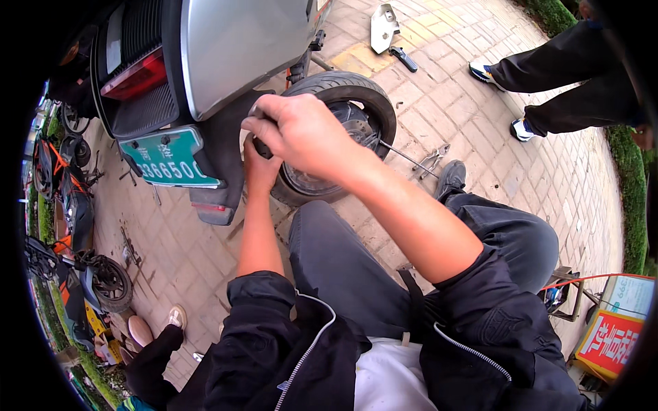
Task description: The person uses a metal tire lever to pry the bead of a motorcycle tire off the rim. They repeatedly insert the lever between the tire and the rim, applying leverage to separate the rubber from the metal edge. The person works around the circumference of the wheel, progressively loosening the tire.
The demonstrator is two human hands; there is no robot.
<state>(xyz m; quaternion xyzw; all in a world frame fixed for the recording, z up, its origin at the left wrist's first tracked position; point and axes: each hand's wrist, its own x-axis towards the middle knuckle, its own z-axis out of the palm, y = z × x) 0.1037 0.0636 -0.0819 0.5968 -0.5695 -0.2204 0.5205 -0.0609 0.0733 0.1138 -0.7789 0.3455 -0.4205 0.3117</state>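
Observation:
My right hand (296, 133) is raised over the rear wheel (380, 109) of a silver scooter (240, 41), its fingers closed on something small that I cannot make out. Just below it, my left hand (262, 164) is closed around a dark part (262, 145), mostly hidden, beside the black rear mudguard (233, 171). The scooter's green number plate (164, 161) and red tail light (130, 75) are left of my hands. A long metal rod (404, 157) slants from the wheel's hub down to the paving, where a metal tool (439, 152) lies by my shoe.
Paving (452, 96) holds a silver cover (382, 27) and black part (403, 58) at the top. Another person's legs (548, 89) stand upper right, another's (164, 359) lower left. Motorbikes (103, 281) line the left. A red-and-yellow sign (606, 342) sits lower right, hedges (630, 205) beyond.

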